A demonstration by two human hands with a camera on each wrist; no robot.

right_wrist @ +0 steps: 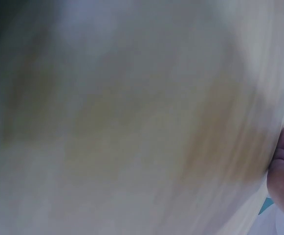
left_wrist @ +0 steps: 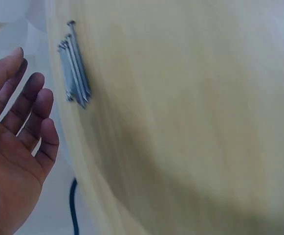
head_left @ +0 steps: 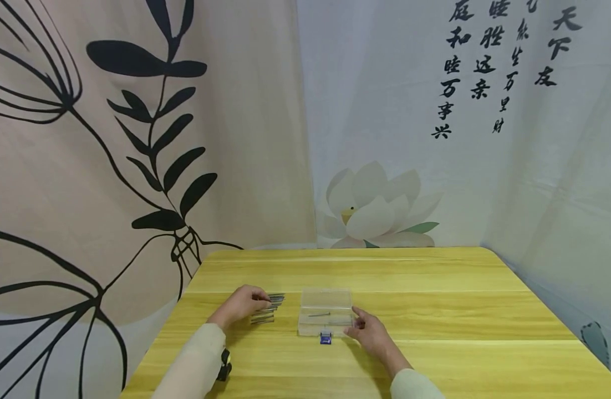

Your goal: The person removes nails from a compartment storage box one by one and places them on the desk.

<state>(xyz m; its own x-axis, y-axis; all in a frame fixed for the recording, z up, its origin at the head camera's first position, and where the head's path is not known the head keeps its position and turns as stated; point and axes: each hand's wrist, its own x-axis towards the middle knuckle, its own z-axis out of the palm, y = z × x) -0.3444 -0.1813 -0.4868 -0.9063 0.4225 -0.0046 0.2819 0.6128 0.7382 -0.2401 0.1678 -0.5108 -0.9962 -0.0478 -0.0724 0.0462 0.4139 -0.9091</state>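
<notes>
My left hand (head_left: 245, 305) is over the left of the table, beside a group of steel nails (head_left: 263, 320) laid roughly side by side. In the left wrist view, its fingers (left_wrist: 28, 105) are loosely bent and hold nothing. The nails (left_wrist: 73, 68) there lie close together near the table edge. A clear plastic box (head_left: 326, 299) stands open at the middle, its lid tipped back. Inside lies a single nail (head_left: 319, 315); a blue latch (head_left: 325, 338) shows in front. My right hand (head_left: 371, 332) holds the box's right end between thumb and fingers.
The wooden table (head_left: 460, 321) reaches back to a printed curtain (head_left: 255, 138) with leaves, a lotus and writing. A dark band (head_left: 224, 366) is on my left wrist. The right wrist view is mostly blurred tabletop.
</notes>
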